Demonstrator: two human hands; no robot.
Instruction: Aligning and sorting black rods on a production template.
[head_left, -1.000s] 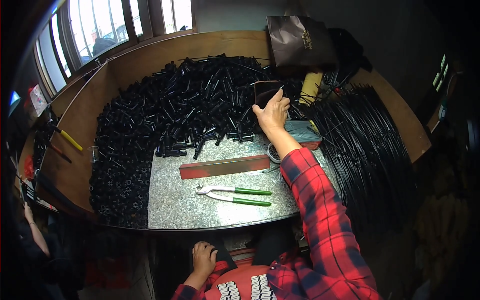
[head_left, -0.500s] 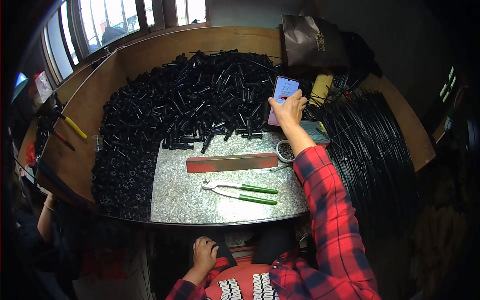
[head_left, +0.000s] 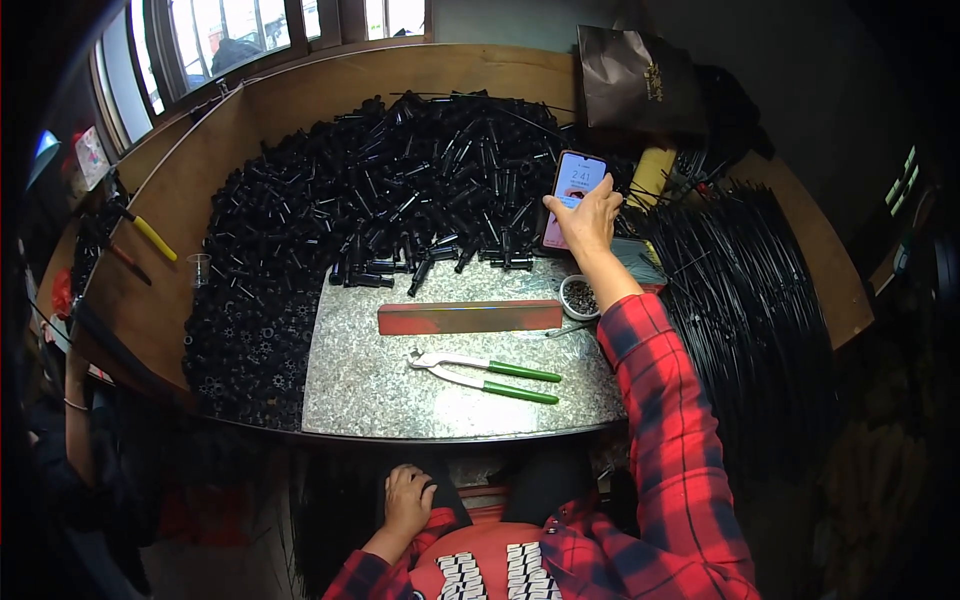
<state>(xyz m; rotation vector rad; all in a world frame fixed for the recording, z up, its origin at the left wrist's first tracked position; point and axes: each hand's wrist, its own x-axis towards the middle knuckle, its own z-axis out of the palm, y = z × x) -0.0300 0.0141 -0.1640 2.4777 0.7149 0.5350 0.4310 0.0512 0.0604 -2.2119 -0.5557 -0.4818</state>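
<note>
My right hand (head_left: 587, 218) spans a smartphone (head_left: 577, 173) with a lit screen, its thumb at the left edge and its fingers along the right. The phone is propped at the far right of the work slab, beside the heaped black parts. My left hand (head_left: 408, 497) lies on my thigh below the table edge, fingers resting loosely, holding nothing. Pincers (head_left: 490, 376) with green handles lie on the speckled slab (head_left: 350, 400). Behind them sits a long red and dark bar (head_left: 470, 317). A small white bowl (head_left: 578, 297) of tiny dark pieces stands beside my right forearm.
Black tubular parts (head_left: 420, 190) pile up across the back and left. A bundle of thin black rods (head_left: 740, 290) covers the right. A dark paper bag (head_left: 640, 85) stands at the back. Wooden boards (head_left: 280, 100) wall the bench. Another person's arm (head_left: 77, 420) shows at far left.
The view has shifted slightly, so the bench sits a little higher and further right. My hands keep their places. The other person's arm at far left has moved up.
</note>
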